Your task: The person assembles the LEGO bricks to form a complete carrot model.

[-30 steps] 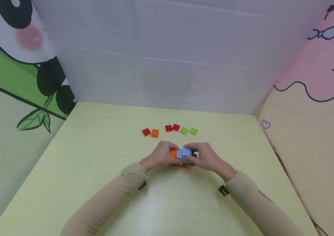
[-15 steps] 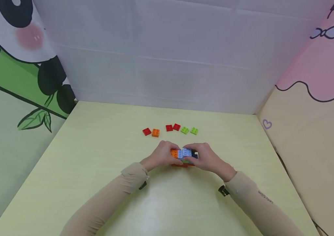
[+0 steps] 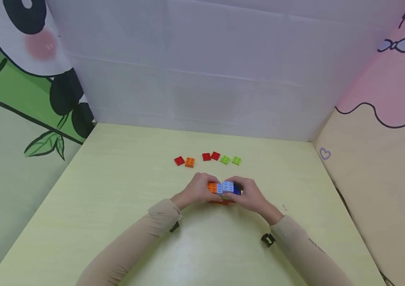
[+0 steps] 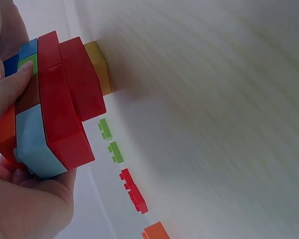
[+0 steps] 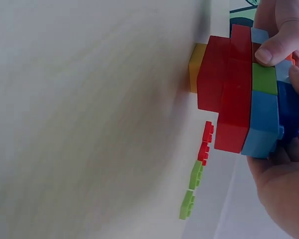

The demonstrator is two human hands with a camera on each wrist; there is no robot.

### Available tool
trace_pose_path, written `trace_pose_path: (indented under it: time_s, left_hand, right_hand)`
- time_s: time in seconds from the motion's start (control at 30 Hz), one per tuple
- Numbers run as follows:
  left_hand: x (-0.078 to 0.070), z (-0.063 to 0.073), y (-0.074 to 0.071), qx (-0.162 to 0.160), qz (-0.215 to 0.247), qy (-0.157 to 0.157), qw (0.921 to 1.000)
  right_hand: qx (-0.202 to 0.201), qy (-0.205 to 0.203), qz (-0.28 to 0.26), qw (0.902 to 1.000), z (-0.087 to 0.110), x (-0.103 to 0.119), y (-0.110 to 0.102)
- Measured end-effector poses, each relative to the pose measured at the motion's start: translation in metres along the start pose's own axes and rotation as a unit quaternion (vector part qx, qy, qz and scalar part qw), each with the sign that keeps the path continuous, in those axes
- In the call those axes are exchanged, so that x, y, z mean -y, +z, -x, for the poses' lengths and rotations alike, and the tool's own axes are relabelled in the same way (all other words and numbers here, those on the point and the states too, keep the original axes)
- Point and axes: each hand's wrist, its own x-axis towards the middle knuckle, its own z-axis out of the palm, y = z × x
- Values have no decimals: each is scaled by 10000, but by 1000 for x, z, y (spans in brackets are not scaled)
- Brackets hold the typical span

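Note:
A stack of toy building bricks stands between both hands. Its lower rows are red (image 4: pixel 72 144) over a yellow brick (image 5: pixel 196 67) on the table. Higher up are a green brick (image 5: pixel 264 78), an orange brick (image 3: pixel 212 186) and a dark blue brick (image 5: pixel 289 107). My left hand (image 3: pixel 201 188) grips the stack's left end, thumb along the near side. At the right end, my right hand (image 3: pixel 249 194) pinches a light blue brick (image 3: pixel 228 186) on top, thumb in front and fingers behind. The fingers partly hide the dark blue brick beneath.
Behind the stack lie loose bricks in a row: a red one (image 3: pixel 179 161), an orange one (image 3: pixel 189 162), two touching red ones (image 3: pixel 206 157) and two green ones (image 3: pixel 236 160). A pale cloth wall (image 3: pixel 202 99) closes off the table's (image 3: pixel 134 167) far edge.
My right hand and wrist have shifted slightly, and more of the dark blue brick shows beside its fingers. The left hand keeps its grip; the whole view has shifted a little.

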Motion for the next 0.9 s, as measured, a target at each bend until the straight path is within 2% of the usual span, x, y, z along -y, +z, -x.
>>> trace_pose_path:
  time_s: [0.27,0.53,0.67,0.8,0.9]
  left_hand:
    - [-1,0,2,-36,-45,-30,10000]
    - [2,3,3,-139,9,-109,9998]
    - [0,5,3,-165,-18,10,9999]
    - [0,8,-3,-230,60,163,9996]
    - [3,10,-14,-362,262,251,9987]
  right_hand:
    - [-193,97,-596,9980,5,-9,6]
    - [-136,225,-620,9977,3,-11,8]
    - [-169,273,-564,9979,4,-10,7]
    - [-219,306,-495,9981,4,-9,7]
    - [-206,265,-513,9981,3,-8,8]
